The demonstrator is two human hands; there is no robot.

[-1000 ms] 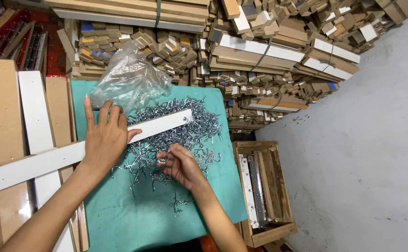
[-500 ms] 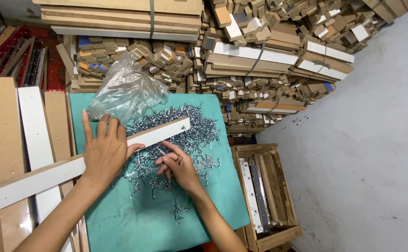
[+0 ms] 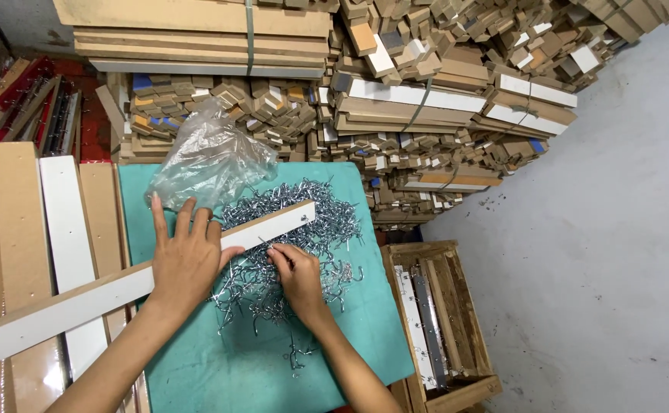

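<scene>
Our left hand [image 3: 187, 264] lies flat, fingers spread, on the white board [image 3: 143, 283] slanting across centre-left. Our right hand [image 3: 297, 277] pinches a hook [image 3: 264, 243] at the board's edge, over the hook pile [image 3: 288, 260] on the teal cloth [image 3: 196, 367].

Two bare forearms and hands [image 3: 185, 264], no sleeves, no jewellery.

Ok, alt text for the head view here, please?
A left hand presses flat on a long white board lying across a green cloth, while the right hand fingers a pile of small metal hooks. A clear plastic bag lies behind.
</scene>
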